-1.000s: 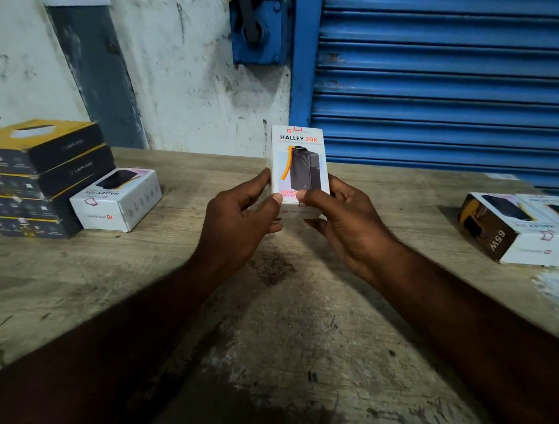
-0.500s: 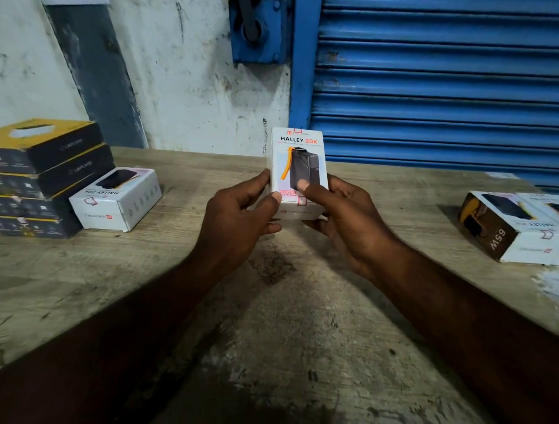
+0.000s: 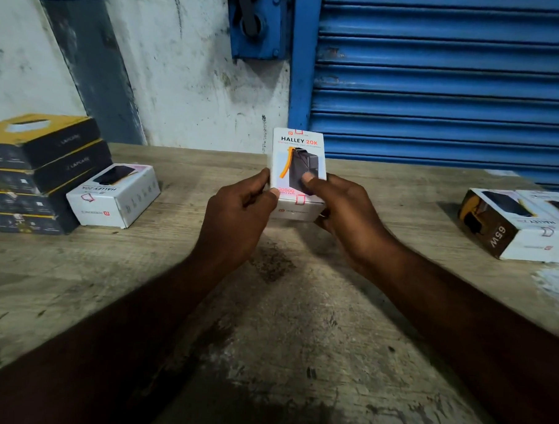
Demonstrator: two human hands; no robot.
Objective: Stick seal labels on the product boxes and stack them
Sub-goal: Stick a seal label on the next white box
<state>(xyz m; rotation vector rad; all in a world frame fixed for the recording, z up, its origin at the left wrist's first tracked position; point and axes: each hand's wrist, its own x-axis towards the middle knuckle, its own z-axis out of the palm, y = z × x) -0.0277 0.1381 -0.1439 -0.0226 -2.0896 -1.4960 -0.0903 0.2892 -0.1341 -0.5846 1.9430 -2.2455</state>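
A white "HALLEY 20K" product box (image 3: 298, 155) stands tilted up in the middle, held by both hands above the wooden table (image 3: 283, 308). My left hand (image 3: 236, 216) grips its lower left edge with the thumb on the front. My right hand (image 3: 345, 214) holds the lower right, its thumb pressed on the box's front face. A small red-outlined seal label (image 3: 300, 199) sits at the front's bottom edge, another at the top edge (image 3: 298, 131).
At the left, a stack of black-and-yellow boxes (image 3: 33, 172) stands with one white box (image 3: 115, 195) lying beside it. Two more white boxes (image 3: 521, 222) lie at the right. A blue roller shutter (image 3: 444, 78) and a stained wall close the back.
My right thumb has slid up from the bottom edge onto the front face, uncovering the lower seal label. The box has sunk slightly; my left hand has hardly moved.
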